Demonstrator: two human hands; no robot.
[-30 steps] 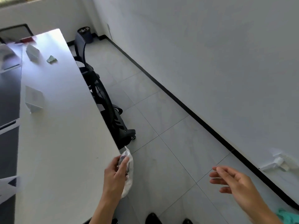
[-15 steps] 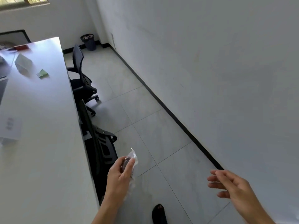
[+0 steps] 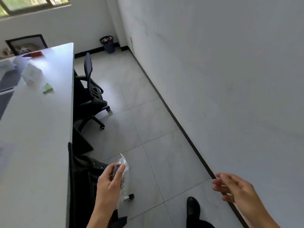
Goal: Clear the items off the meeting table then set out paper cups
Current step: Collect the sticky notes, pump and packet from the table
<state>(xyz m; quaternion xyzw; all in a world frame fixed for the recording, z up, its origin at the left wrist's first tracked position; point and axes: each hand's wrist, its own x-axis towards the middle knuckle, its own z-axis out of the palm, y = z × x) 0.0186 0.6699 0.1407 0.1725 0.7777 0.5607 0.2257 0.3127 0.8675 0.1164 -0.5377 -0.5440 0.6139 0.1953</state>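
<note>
**A:** Walking the aisle between meeting table point(image 3: 37, 129) and wall. A second ago the left hand point(image 3: 109, 186) with the clear wrapper point(image 3: 123, 175) was right at the table edge; now it's out over the floor, clear of the top, above the near chair point(image 3: 82, 181). View has also swung up the room, so the bin point(image 3: 107, 44) in the far corner sits more central.

**B:** Meaning?

**A:** My read: one item is off the table and being carried for disposal, probably to that bin. Clearing isn't finished. Far end of the table still has a green scrap point(image 3: 47, 88), a white folded card point(image 3: 32, 75) and something red point(image 3: 35, 54). No paper cups in sight.

**B:** Grip?

**A:** Left thumb and fingers pinch the wrapper around a dark lump near its upper end. Right hand point(image 3: 236, 190) carries nothing, fingers loosely curled and apart.

**B:** Wrapper orientation?

**A:** Long axis roughly vertical in frame, leaning slightly. Crimped top end points up and away, toward the far wall; the loose tail hangs down past the palm. Contents too blurred to name.
</note>
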